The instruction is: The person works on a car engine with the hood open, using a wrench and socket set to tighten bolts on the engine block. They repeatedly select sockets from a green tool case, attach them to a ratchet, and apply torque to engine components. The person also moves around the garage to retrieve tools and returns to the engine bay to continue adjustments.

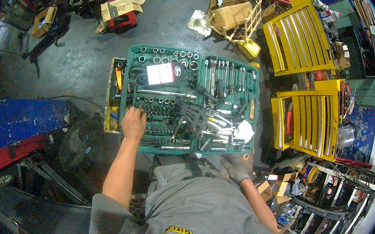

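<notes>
In front of me lies a wide green tool case [258,80], opened flat in two halves. My bare left hand [133,123] is over its left edge beside rows of small dark sockets [161,110]. Its fingers are curled; I cannot make out what they hold, if anything. My right hand [236,168], in a grey glove, is low by the case's near right edge, its fingers mostly hidden. A white box with a red edge [159,73] lies on the upper left half. The right half holds combination wrenches [225,76], loose tools and a crumpled white cloth [244,131].
Two yellow drawer cabinets [297,40] stand at the right, with cardboard boxes [231,15] and a yellow jug [249,49] beyond the case. A dark car [36,219] is near left, below a blue lift beam [14,119]. A cluttered rack [332,192] is near right.
</notes>
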`<state>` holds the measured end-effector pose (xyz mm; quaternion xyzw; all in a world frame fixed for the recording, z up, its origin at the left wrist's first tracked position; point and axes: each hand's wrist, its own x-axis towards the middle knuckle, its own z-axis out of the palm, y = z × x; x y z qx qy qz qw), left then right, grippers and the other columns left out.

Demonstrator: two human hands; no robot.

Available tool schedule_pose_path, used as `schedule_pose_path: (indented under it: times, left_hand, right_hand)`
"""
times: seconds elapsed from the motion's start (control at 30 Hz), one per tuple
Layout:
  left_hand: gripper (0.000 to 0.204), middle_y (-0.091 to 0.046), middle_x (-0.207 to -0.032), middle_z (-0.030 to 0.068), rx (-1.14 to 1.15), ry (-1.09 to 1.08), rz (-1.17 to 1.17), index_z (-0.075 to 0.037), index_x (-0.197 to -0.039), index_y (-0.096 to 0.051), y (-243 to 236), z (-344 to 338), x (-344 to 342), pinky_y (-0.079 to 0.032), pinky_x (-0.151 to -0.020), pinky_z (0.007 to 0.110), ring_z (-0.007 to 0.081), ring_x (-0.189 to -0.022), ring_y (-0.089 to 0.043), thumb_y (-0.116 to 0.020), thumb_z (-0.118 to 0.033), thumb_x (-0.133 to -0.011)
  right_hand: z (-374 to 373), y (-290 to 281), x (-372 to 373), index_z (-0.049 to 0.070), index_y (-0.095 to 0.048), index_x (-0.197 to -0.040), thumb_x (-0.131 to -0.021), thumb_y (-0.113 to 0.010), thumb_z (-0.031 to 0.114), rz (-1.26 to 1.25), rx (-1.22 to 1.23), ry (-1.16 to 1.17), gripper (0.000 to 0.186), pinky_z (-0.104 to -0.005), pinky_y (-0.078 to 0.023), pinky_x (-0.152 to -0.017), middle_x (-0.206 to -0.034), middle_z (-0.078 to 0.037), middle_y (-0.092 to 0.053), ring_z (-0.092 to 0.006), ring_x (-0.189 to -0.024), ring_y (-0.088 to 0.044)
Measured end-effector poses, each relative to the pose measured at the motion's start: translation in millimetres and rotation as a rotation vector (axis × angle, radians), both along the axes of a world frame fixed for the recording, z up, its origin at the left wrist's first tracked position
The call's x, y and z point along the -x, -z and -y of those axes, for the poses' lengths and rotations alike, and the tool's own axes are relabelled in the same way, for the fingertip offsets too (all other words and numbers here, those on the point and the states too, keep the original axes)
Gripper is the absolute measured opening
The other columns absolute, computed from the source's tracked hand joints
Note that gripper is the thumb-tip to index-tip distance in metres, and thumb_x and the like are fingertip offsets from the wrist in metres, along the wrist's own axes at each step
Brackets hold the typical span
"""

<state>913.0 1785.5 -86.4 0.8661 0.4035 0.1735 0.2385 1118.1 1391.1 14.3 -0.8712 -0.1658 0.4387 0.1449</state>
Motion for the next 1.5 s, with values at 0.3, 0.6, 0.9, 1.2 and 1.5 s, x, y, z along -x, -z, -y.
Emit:
schedule_pose_path:
  times: [0.3, 0.6, 0.9, 1.2, 1.5]
  left_hand:
    - [0.019, -0.066, -0.098, 0.014, 0.034, 0.081, -0.103, -0.007, -0.102, -0.072, 6, -9, -1, -0.056, -0.079, 0.05, 0.0382, -0.094, -0.067, -0.08, -0.016, -0.088]
    - [0.022, -0.067, -0.1, 0.0117, 0.104, -0.017, 0.02, -0.008, -0.11, -0.073, -13, 12, 1, -0.056, -0.081, 0.047, 0.0351, -0.097, -0.069, -0.077, -0.013, -0.088]
    - [0.022, -0.07, -0.096, 0.0144, 0.311, -0.054, 0.121, -0.005, -0.107, -0.073, -14, 57, 2, -0.057, -0.075, 0.043, 0.0323, -0.082, -0.071, -0.08, -0.012, -0.088]
    - [0.02, -0.07, -0.095, 0.0124, 0.33, -0.194, 0.098, -0.005, -0.108, -0.075, -15, 47, 29, -0.056, -0.074, 0.041, 0.0289, -0.082, -0.07, -0.079, -0.01, -0.089]
    - [0.023, -0.069, -0.098, 0.0126, 0.229, -0.065, 0.105, -0.006, -0.11, -0.075, -18, 13, -2, -0.056, -0.075, 0.043, 0.0324, -0.084, -0.07, -0.08, -0.013, -0.089]
  right_hand:
    - [4, 10, 0, -0.006, -0.065, -0.137, -0.103, -0.063, 0.034, 0.005, -0.018, -0.055, 0.052, -0.0424, -0.048, -0.11, -0.136, -0.026, -0.069, -0.0368, -0.129, -0.066]
    - [-71, -31, 4, -0.003, -0.054, -0.144, -0.091, -0.074, 0.021, 0.265, -0.132, -0.271, 0.062, -0.0488, -0.047, -0.11, -0.133, -0.025, -0.065, -0.0395, -0.127, -0.061]
    - [-227, -34, -9, 0.007, -0.051, -0.149, -0.08, -0.084, 0.018, 0.596, -0.363, -0.647, 0.077, -0.0534, -0.049, -0.106, -0.132, -0.024, -0.061, -0.0453, -0.119, -0.06]
    - [-201, -16, -16, 0.001, -0.047, -0.153, -0.082, -0.079, 0.012, 0.476, -0.367, -0.263, 0.079, -0.0497, -0.053, -0.102, -0.126, -0.028, -0.062, -0.0465, -0.113, -0.063]
    - [-190, -14, -22, -0.006, -0.045, -0.15, -0.082, -0.087, 0.026, 0.551, -0.367, -0.293, 0.086, -0.052, -0.051, -0.102, -0.13, -0.031, -0.06, -0.0483, -0.117, -0.06]
